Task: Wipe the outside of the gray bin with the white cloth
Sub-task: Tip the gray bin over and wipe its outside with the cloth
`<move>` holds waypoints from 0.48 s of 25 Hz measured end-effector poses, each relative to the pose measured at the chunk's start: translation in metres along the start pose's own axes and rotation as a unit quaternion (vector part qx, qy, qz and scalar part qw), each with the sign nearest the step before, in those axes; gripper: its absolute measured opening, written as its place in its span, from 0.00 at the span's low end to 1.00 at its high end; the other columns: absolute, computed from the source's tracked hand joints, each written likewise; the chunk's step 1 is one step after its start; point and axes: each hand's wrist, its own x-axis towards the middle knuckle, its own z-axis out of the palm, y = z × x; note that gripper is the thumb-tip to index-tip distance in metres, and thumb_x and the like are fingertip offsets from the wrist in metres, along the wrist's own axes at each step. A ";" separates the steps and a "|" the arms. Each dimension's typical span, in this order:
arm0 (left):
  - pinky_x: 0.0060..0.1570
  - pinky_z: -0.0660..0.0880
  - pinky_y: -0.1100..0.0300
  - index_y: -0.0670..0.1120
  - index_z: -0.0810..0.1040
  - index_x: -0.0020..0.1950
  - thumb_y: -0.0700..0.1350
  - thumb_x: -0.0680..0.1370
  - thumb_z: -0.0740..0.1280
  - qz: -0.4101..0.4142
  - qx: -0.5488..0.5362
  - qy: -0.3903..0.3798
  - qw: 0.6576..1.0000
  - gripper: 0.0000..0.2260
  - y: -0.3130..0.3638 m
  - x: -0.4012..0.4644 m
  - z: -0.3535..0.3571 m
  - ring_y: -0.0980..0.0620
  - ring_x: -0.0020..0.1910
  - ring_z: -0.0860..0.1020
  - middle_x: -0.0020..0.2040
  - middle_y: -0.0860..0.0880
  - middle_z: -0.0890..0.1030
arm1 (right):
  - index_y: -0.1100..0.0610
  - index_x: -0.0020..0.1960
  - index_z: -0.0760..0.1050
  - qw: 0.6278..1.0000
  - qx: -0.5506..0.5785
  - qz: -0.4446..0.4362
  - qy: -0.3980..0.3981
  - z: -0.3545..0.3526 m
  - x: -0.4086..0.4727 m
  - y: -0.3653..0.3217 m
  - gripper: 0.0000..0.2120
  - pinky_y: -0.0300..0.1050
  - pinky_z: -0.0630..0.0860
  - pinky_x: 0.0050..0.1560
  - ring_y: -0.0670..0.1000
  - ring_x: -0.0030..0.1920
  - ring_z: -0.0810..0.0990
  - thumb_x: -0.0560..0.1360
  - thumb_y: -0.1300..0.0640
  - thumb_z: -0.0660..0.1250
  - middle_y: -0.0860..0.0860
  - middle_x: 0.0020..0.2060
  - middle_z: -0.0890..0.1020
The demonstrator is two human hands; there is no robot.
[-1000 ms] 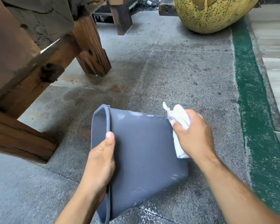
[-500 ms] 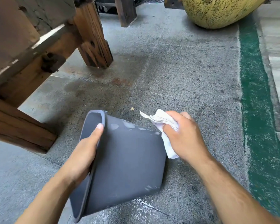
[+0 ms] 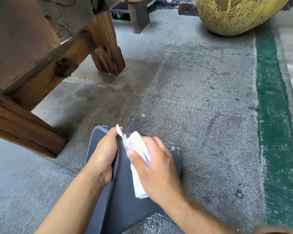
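Observation:
The gray bin (image 3: 125, 206) lies on its side on the concrete floor, its open mouth turned to the left. My left hand (image 3: 101, 159) grips the rim at the mouth, thumb on the outside wall. My right hand (image 3: 156, 168) presses the bunched white cloth (image 3: 137, 149) against the bin's upper outside wall, close beside my left hand. The cloth sticks out above and below my palm. Pale smears show on the bin's far end (image 3: 173, 148).
A heavy wooden bench (image 3: 46, 53) with thick legs stands at the left, one leg (image 3: 24, 130) close to the bin's mouth. A large speckled yellow object (image 3: 235, 14) sits at the back right. A green painted strip (image 3: 274, 115) runs down the right side.
My right hand has slid the cloth along the bin's wall from its far end toward the rim, next to my left hand. The bin has shifted nearer and lower in view.

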 end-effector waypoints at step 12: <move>0.54 0.79 0.50 0.45 0.85 0.47 0.63 0.80 0.60 0.005 0.044 0.001 0.999 0.25 -0.008 -0.006 0.021 0.45 0.47 0.87 0.47 0.42 0.89 | 0.47 0.54 0.79 0.978 -0.152 0.044 0.139 0.015 0.008 0.032 0.13 0.44 0.69 0.40 0.52 0.40 0.77 0.79 0.42 0.60 0.46 0.43 0.72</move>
